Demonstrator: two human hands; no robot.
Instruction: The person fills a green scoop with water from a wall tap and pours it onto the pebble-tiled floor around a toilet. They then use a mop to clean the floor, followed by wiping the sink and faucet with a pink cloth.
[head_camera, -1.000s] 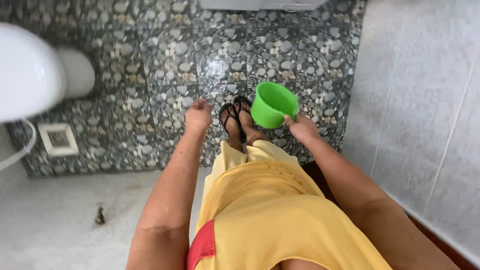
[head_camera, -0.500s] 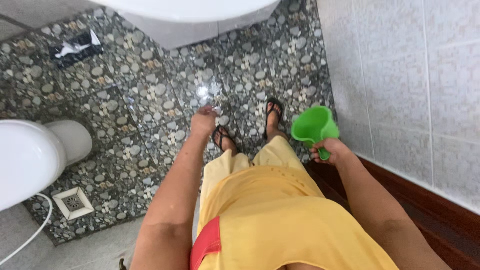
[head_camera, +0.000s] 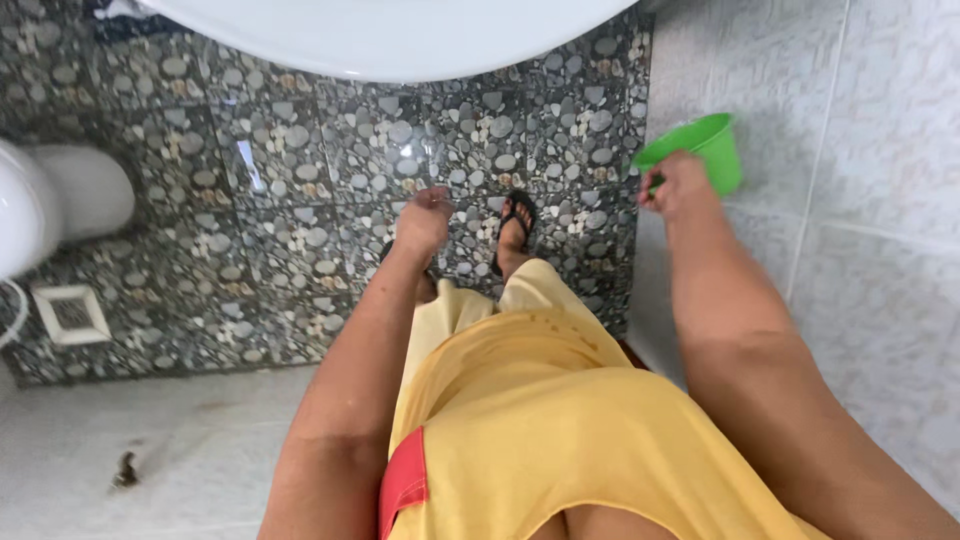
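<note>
Head view: a glossy pebble-patterned floor (head_camera: 290, 150) is seen far below, with a white basin (head_camera: 390, 30) at the far edge, a grey tiled wall (head_camera: 880, 200) on the right and a white toilet (head_camera: 40, 205) at far left. A green plastic scoop (head_camera: 700, 150) is gripped by its handle in the right hand (head_camera: 672, 185), raised near the wall. The left hand (head_camera: 424, 218) hangs loosely curled, holding nothing. A slip in the sandals could be caused by the shiny, possibly wet floor. No packages, labels or signs are seen
</note>
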